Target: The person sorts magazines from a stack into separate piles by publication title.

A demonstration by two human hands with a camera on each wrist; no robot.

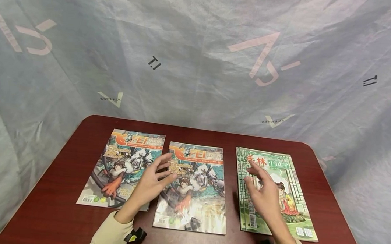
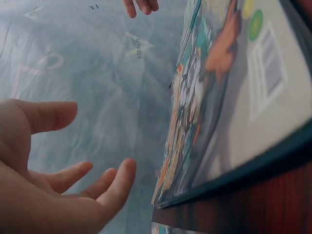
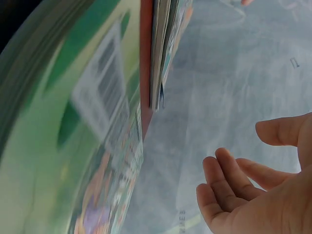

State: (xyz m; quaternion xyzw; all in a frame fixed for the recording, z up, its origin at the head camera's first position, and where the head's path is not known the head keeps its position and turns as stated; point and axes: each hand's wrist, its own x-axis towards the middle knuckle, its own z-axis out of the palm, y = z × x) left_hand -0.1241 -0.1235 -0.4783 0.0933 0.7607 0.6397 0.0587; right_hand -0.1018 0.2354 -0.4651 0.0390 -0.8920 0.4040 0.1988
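The person's two hands are well apart from each other, raised over a dark red, wood-grained desk (image 1: 59,192). The left hand (image 1: 152,180) hovers above the gap between two matching comic magazines, its thumb apart from its loosely bent fingers. The left comic magazine (image 1: 118,169) and the middle comic magazine (image 1: 200,190) lie face up, side by side with a narrow gap, each showing an orange masthead and a figure with a large orange-red glove. The right hand (image 1: 266,194) hovers over the left part of a green magazine (image 1: 294,190), thumb and fingers likewise apart and slightly curved. That cover bears red characters and a seated figure in yellow and red; another magazine's edge (image 1: 240,190) peeks out beneath it on the left. Cream sleeves (image 1: 110,233) cover the forearms, and a black device (image 1: 135,236) sits at the left wrist. Behind the desk hangs a creased grey cloth (image 1: 193,33) printed with pale shapes and dark lettering.
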